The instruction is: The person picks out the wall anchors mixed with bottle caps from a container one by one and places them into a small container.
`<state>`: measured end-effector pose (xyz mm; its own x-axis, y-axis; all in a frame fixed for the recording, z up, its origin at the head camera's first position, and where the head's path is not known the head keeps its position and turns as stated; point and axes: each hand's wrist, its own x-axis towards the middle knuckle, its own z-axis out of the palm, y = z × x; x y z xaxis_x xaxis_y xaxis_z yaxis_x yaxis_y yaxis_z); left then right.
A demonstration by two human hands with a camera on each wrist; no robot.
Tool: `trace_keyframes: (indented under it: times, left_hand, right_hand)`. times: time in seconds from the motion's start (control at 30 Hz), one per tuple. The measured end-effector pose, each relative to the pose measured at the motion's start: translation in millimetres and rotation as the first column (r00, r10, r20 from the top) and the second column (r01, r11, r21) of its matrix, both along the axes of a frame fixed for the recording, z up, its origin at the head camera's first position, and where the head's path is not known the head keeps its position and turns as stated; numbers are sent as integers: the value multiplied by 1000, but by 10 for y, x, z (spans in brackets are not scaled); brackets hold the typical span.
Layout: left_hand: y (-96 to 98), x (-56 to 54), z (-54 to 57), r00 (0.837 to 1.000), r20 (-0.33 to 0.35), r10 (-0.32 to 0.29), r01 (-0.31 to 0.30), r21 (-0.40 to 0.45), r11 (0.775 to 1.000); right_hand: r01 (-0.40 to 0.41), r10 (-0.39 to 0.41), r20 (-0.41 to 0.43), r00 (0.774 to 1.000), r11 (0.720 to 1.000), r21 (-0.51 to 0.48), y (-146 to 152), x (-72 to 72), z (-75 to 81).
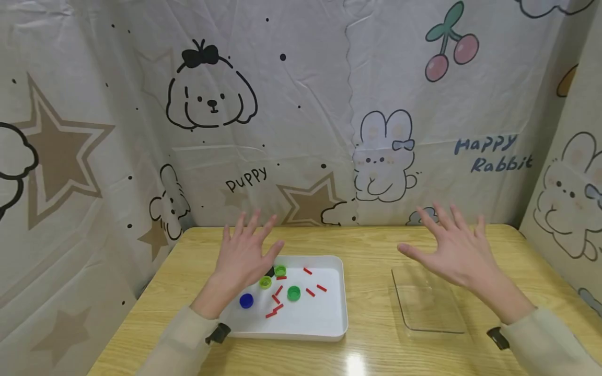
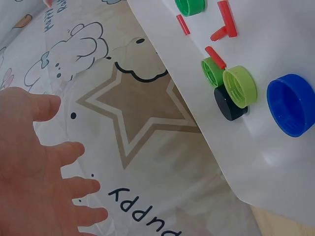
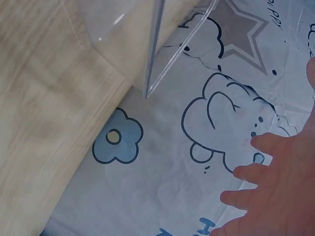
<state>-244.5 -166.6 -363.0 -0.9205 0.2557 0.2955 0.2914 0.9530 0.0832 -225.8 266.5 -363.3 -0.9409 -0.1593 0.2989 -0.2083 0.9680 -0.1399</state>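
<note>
My left hand [image 1: 244,259] is held in the air over the left part of a white tray [image 1: 324,324], fingers spread and holding nothing. In the tray lie a blue bottle cap [image 1: 246,300], a green cap [image 1: 293,293], two light green caps [image 1: 265,282] and a black cap [image 2: 230,103], partly hidden by the hand in the head view. Several short red sticks [image 1: 310,292] are scattered among them. On the right, my right hand [image 1: 453,253] hovers above a clear plastic box [image 1: 430,308], its fingers also spread and nothing in them.
Tray and box stand apart on a wooden table [image 1: 367,292]. Behind the table's far edge hangs a printed cloth [image 1: 301,130] with cartoon animals and stars, and it continues along both sides. Each sleeve has a dark band near the wrist.
</note>
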Motion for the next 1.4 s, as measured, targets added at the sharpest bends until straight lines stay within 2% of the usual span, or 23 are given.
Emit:
trace_keyframes:
  times: [0.33,0.8,1.4]
  left_hand:
    - [-76,61,-38,1000,4,-4,4,5,1000]
    - [-187,275,-96,1000,8,-19,19,30,999]
    - [-325,506,-86,1000,14,-17,16,37,999]
  right_hand:
    - [-43,42,-71,997,999,-19,-29,182,-25]
    - [-103,100,-110,989,994,-25,1,467,-53]
    - [-180,163,-148,976,977,-112,-19,857,-63]
